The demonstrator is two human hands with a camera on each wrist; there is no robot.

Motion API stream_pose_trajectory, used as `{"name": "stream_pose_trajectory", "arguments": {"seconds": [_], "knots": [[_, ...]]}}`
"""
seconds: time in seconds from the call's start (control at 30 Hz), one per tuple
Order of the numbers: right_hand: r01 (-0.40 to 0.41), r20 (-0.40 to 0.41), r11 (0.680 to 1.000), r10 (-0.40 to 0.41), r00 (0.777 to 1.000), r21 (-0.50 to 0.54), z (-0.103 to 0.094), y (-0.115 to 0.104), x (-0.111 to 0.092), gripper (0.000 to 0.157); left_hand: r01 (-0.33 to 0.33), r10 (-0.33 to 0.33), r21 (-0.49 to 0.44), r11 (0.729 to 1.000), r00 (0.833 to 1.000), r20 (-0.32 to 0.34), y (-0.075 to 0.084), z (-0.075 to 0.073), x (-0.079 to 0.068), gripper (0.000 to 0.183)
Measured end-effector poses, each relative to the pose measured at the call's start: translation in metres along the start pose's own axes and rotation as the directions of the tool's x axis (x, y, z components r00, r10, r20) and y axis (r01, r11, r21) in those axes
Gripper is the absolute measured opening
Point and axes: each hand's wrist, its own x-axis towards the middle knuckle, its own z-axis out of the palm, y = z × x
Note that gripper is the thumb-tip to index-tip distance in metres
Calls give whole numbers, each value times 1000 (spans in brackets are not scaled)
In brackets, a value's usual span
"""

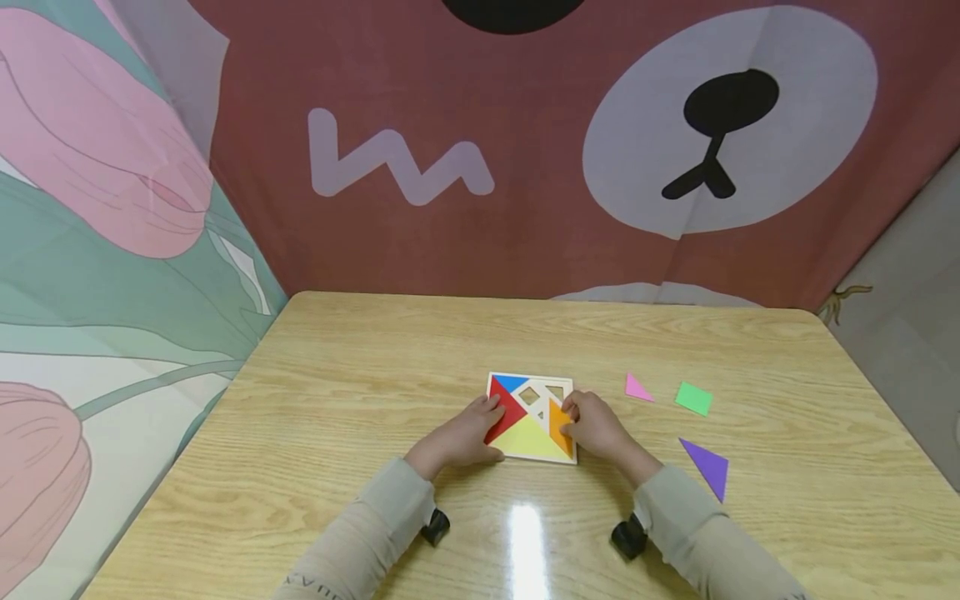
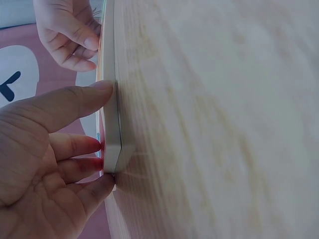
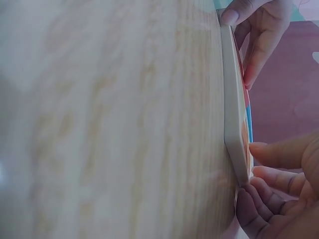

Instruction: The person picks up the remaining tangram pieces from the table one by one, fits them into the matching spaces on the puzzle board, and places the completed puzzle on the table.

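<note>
A square white tangram board [image 1: 530,377] lies on the table with red, blue, yellow and orange pieces in it and several bare slots. My left hand [image 1: 468,433] holds its left side, thumb at the near edge and fingertips over the red triangle [image 1: 508,414]. In the left wrist view the thumb [image 2: 75,105] presses against the board's side. My right hand [image 1: 597,423] is at the right edge, its thumb and a curled finger on the orange parallelogram [image 1: 557,422]. The right wrist view shows other fingertips [image 3: 249,214] touching the board's corner [image 3: 241,172].
To the right on the wooden table [image 1: 375,350] lie a pink triangle [image 1: 637,388], a green four-sided piece [image 1: 693,398] and a purple triangle [image 1: 708,467]. A printed cloth [image 1: 405,250] hangs behind the far edge. Black devices [image 1: 628,538] sit under the wrists.
</note>
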Motion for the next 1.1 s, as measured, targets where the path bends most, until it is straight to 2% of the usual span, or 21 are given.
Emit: {"name": "stream_pose_trajectory", "arguments": {"seconds": [0.27, 0.57, 1.1], "knots": [[-22, 4, 999, 22, 1000, -34, -7, 1, -3, 20, -2, 2, 1, 1000, 1000, 1, 1, 0, 0, 68], [-22, -7, 1000, 22, 1000, -9, -18, 10, -6, 23, 5, -5, 0, 1000, 1000, 1, 1, 1, 0, 68], [61, -64, 998, -62, 996, -27, -33, 23, -12, 21, 5, -5, -6, 1000, 1000, 1, 0, 1, 0, 69]]}}
